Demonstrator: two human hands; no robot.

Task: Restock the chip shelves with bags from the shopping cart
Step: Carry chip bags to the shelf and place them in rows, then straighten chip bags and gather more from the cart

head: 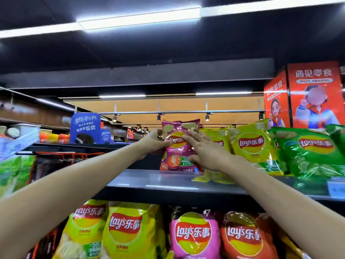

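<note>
On the top shelf, at its left end, one pink chip bag stands upright, set just left of a row of yellow bags and green bags that runs to the right.

Progress, as judged: right part of the top shelf is stocked; the stretch left of the pink bag is bare, so more bags could go there. One flat yellow bag lies on the shelf edge in front of the row, under the right wrist; it looks out of place and may need standing up. Lower shelf holds yellow, pink and orange bags, tightly packed where visible. Shopping cart: only a dark frame with red trim shows at left behind the left arm; probably the cart, contents not readable. How many bags remain cannot be told.

Grip, left hand: fingers curled around the left edge of the pink bag, thumb on the front near the logo, closed on the bag at mid height.

Grip, right hand: fingers spread and nearly flat, palm pressed against the front and right side of the pink bag, thumb low near the tomato print. It touches and steadies rather than clamps; fingers are apart, not wrapped.

Step in hand, as judged: seating the pink bag upright against the neighbouring yellow bag. Bag bottom rests on the shelf or very close to it; contact not clear.
</note>
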